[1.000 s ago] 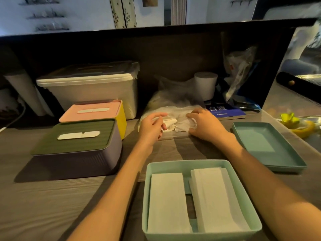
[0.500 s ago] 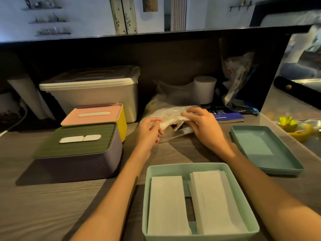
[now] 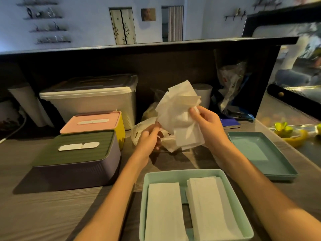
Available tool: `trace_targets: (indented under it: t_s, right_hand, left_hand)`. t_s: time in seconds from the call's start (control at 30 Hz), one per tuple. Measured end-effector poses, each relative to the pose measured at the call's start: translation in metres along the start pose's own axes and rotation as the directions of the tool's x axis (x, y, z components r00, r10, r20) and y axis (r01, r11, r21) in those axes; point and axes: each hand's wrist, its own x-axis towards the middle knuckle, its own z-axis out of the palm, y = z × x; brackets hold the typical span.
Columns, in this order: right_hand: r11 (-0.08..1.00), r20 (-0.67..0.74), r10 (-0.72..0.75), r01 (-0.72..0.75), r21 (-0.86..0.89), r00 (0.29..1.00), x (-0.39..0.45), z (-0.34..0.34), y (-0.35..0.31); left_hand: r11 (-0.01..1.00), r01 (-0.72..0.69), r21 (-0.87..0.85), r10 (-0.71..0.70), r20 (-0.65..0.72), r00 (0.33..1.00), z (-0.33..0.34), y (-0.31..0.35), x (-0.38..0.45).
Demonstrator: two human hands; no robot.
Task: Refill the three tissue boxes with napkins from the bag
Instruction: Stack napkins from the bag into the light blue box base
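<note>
Grey wood-grain table [image 3: 43,214]: right hand [image 3: 211,126] pinching loose white napkins [image 3: 178,115] above crinkled clear plastic bag [image 3: 139,131], held by left hand [image 3: 147,140]; uneven sheets may slip.

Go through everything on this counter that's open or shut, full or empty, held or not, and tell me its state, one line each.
Teal box: open, two napkin stacks inside.
Teal lid: off, lying on the counter to the right.
Green-lidded box: shut.
Pink-lidded box: shut.
Storage bin: lid on.
Napkin bundle: lifted, loose, held by the right hand.
Plastic bag: on the counter, held by the left hand.
</note>
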Motion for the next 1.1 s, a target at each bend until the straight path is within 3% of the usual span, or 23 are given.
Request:
trace_targets:
  t_s: [0.1,0.2,0.33,0.43,0.53,0.8,0.97,1.03,1.1]
  right_hand:
    - [0.972,0.062,0.215,-0.220,0.087,0.975,0.001,0.005,0.006]
    - [0.941,0.157,0.281,-0.304,0.148,0.947,0.002,0.011,0.012]
    - [0.959,0.128,0.250,-0.264,0.107,0.960,-0.001,0.016,0.018]
    - [0.989,0.068,0.145,-0.142,-0.045,0.987,-0.001,0.014,0.018]
    - [0.996,0.082,0.086,-0.083,-0.037,0.993,0.000,0.010,0.013]
    - [0.987,-0.185,-0.149,0.135,-0.087,0.971,0.002,0.001,0.006]
    - [0.973,-0.321,-0.226,0.228,-0.032,0.920,0.004,-0.004,-0.011]
    - [0.980,-0.275,-0.171,0.191,0.047,0.946,0.001,-0.003,-0.019]
    - [0.979,-0.126,-0.105,0.125,0.163,0.986,-0.003,-0.002,-0.025]
  left_hand:
    - [0.938,0.112,-0.329,-0.068,0.141,0.988,0.001,0.003,-0.006]
    - [0.808,0.221,-0.547,-0.024,0.344,0.939,0.003,0.005,-0.016]
    - [0.771,0.276,-0.574,-0.064,0.361,0.930,0.012,-0.004,-0.025]
    - [0.802,0.263,-0.536,-0.082,0.338,0.938,0.014,-0.009,-0.022]
    - [0.834,0.259,-0.487,-0.102,0.326,0.940,0.013,-0.011,-0.019]
    - [0.881,0.234,-0.411,-0.134,0.258,0.957,0.010,-0.018,-0.012]
    - [0.804,0.289,-0.520,-0.177,0.254,0.951,0.008,-0.012,-0.014]
    - [0.739,0.313,-0.596,-0.203,0.246,0.948,0.008,-0.009,-0.014]
    - [0.654,0.337,-0.678,-0.233,0.243,0.942,0.010,-0.006,-0.016]
